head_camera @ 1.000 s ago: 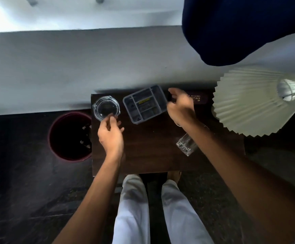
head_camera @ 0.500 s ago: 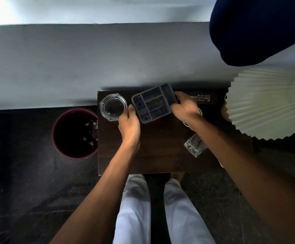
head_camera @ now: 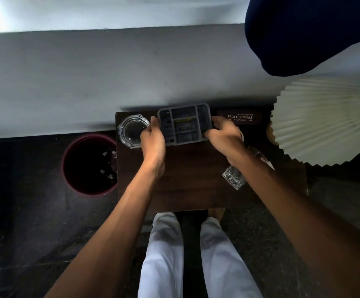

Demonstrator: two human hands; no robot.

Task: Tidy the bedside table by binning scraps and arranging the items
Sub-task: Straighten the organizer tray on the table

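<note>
A grey compartment tray (head_camera: 185,123) with small items inside lies at the back of the dark wooden bedside table (head_camera: 192,181), nearly square to the wall. My left hand (head_camera: 153,138) grips its left end and my right hand (head_camera: 224,135) grips its right end. A clear glass ashtray (head_camera: 132,131) sits just left of the tray. A dark spectacle case (head_camera: 240,117) with white lettering lies to its right. A drinking glass (head_camera: 233,177) shows under my right forearm.
A maroon bin (head_camera: 88,164) holding white paper scraps stands on the dark floor left of the table. A white pleated lampshade (head_camera: 321,121) overhangs the table's right end. A dark blue cloth (head_camera: 308,33) hangs at the top right. My legs are below the table's front edge.
Both hands came onto the grey tray and took hold of its ends. The tray has turned from a slanted lie to nearly parallel with the wall.
</note>
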